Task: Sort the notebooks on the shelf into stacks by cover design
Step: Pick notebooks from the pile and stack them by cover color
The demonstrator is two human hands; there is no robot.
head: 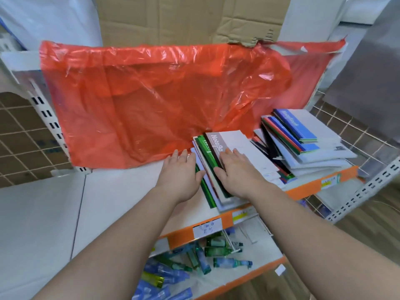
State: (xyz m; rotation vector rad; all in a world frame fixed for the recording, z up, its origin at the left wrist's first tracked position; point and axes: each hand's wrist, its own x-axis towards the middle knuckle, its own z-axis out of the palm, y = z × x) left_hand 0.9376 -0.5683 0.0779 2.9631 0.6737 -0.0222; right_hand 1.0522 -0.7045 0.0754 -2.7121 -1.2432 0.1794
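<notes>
The bag [151, 100] is showing a see-through orange-red. Above the bag, the cardboard [184, 16] is showing plain brown. Just below the bag's right end, the top notebook [236, 148] is showing a dark brown band with white lettering beside a pale grey-white field. The second notebook [204, 146] is showing green with white print. Right of the bag, the blue notebook [294, 124] is carrying white lettering, and the stack [280, 136] beneath is showing red, green, blue and black edges. Below the bag, the shelf [129, 187] is showing white with an orange strip [307, 186]. Further below, the bottles [216, 250] are showing green and blue.
</notes>
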